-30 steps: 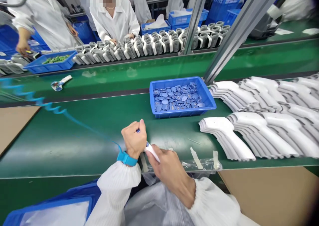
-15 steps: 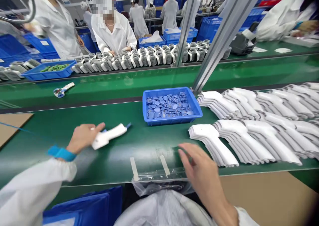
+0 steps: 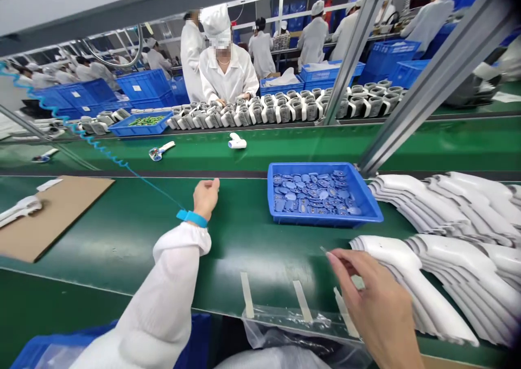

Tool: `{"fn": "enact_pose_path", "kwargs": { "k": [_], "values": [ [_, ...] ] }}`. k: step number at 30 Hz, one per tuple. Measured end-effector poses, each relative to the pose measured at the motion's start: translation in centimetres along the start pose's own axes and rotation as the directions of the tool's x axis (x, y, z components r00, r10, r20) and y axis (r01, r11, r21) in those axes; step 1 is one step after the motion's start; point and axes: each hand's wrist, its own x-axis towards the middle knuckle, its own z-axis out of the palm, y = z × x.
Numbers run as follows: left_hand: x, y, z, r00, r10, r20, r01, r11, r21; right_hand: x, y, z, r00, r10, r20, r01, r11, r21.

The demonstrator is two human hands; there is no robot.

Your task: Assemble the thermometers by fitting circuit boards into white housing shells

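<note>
Straight across this workshop runs the green conveyor belt (image 3: pixel 277 150), a black strip (image 3: pixel 203 175) edging its near side! Closer than the belt, there's the green worktop (image 3: pixel 101 244), pale light glinting off it. An aluminium post (image 3: pixel 354 54) climbs from the belt's far edge, and beyond the belt, blue crates (image 3: pixel 146 89) stand stacked.

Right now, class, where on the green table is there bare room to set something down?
Bare: between the cardboard and the left sleeve; also between the tape strips and the blue tray. Crowded: right of the tray, where white shells lie stacked.
</note>
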Motion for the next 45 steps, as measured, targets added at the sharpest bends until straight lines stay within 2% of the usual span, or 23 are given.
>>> {"fn": "enact_pose_path", "kwargs": {
  "k": [4, 9, 13, 19, 23, 27, 33, 36, 40, 45],
  "values": [
    [-3.1, -1.5, 0.4, 1.0, -0.017, 0.004, 0.017, 1.0, 0.011, 0.9, -0.5, 1.7, 1.0, -0.023, -0.012, 0.023, 1.0, 0.0],
    [-4.4, -2.0, 1.1, 0.993, 0.116, -0.033, -0.114, 0.992, 0.053, -0.3, 1.9, 3.8, 0.995, 0.004, 0.103, 0.009, 0.991, -0.13],
    [-4.7, -2.3, 2.0, 0.969, 0.243, -0.042, -0.236, 0.963, 0.128, -0.9, 2.6, 3.3, 0.977, 0.022, 0.214, 0.001, 0.994, -0.106],
    [-4.6, -2.8, 2.1, 0.951, 0.309, -0.033, -0.299, 0.938, 0.174, -1.1, 1.4, 2.1, 0.954, 0.071, 0.291, -0.068, 0.997, -0.019],
    [-4.6, -2.9, 2.1, 0.944, 0.329, -0.038, -0.316, 0.929, 0.193, -1.4, 0.6, 1.5, 0.971, 0.109, 0.214, -0.112, 0.994, 0.001],
    [-4.6, -3.0, 2.2, 0.94, 0.339, -0.039, -0.324, 0.923, 0.207, -1.7, 0.2, 1.3, 0.996, 0.039, 0.077, -0.037, 0.999, -0.026],
    [-4.4, -3.1, 2.2, 0.94, 0.339, -0.045, -0.321, 0.919, 0.231, -2.8, -0.8, 1.4, 0.993, 0.014, 0.121, -0.012, 1.0, -0.02],
    [-4.7, -2.7, 2.1, 0.922, 0.381, -0.062, -0.349, 0.892, 0.289, -3.4, -0.8, 1.7, 0.996, -0.02, 0.085, 0.023, 0.999, -0.027],
    [-5.4, -2.0, 2.3, 0.886, 0.462, 0.038, -0.437, 0.805, 0.401, -3.8, 0.1, 3.2, 0.995, -0.092, 0.034, 0.093, 0.996, -0.019],
    [-5.5, -2.0, 2.7, 0.918, 0.362, 0.158, -0.394, 0.81, 0.434, -3.9, 1.0, 5.4, 0.991, -0.132, 0.023, 0.132, 0.991, -0.006]
  ]
}}
